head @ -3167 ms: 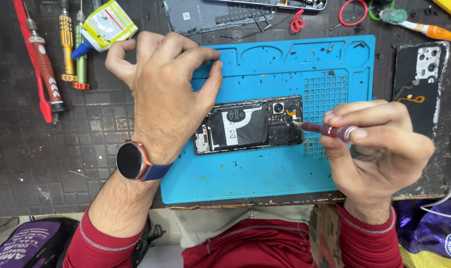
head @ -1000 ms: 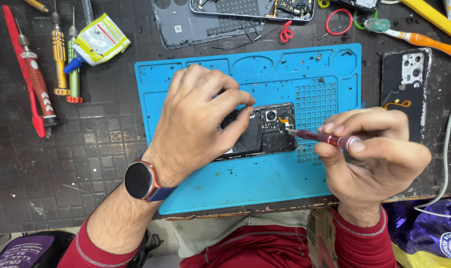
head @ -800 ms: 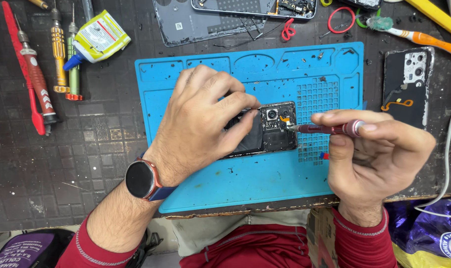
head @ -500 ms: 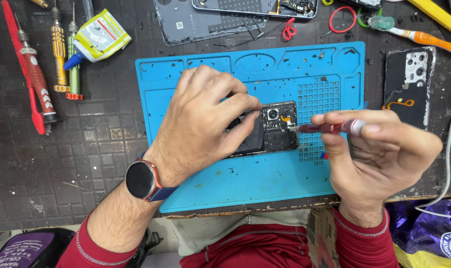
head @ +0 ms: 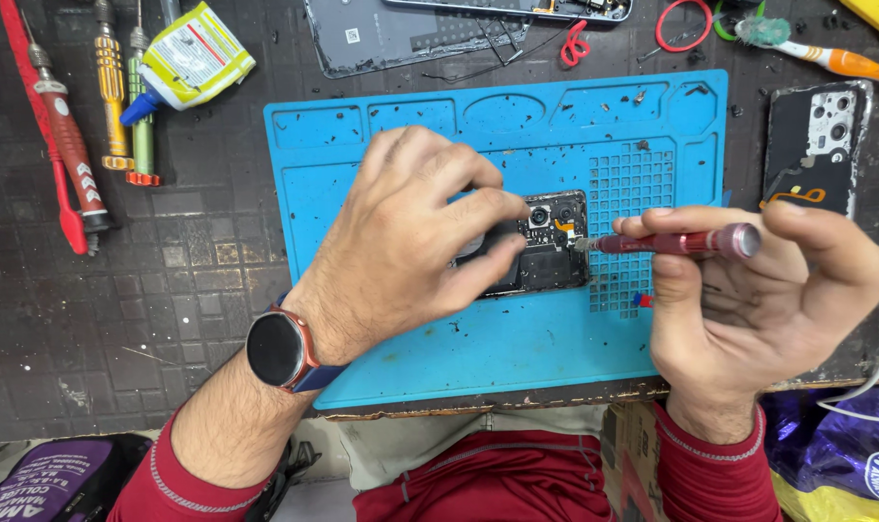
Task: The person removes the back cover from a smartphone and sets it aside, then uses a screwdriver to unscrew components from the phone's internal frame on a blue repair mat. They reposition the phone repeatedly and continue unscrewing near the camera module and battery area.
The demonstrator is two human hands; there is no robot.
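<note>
Back cover already off the opened black smartphone (head: pixel 546 253), lying on blue silicone repair mat (head: pixel 381 174) under pressing left hand (head: pixel 410 237). Right hand (head: pixel 749 290) clamped on red metal screwdriver (head: pixel 676 242), tip at upper edge; inner screws probably not finished.

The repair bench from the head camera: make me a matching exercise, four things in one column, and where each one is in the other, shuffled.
Things:
1. red screwdriver
2. opened phone
3. glue tube
4. smartwatch

Places:
A. on the left wrist
B. lying on the blue mat, under the left hand
C. held in the right hand, tip at the phone's edge
D. on the dark bench top, upper left

Pairs: 1-C, 2-B, 3-D, 4-A
</note>
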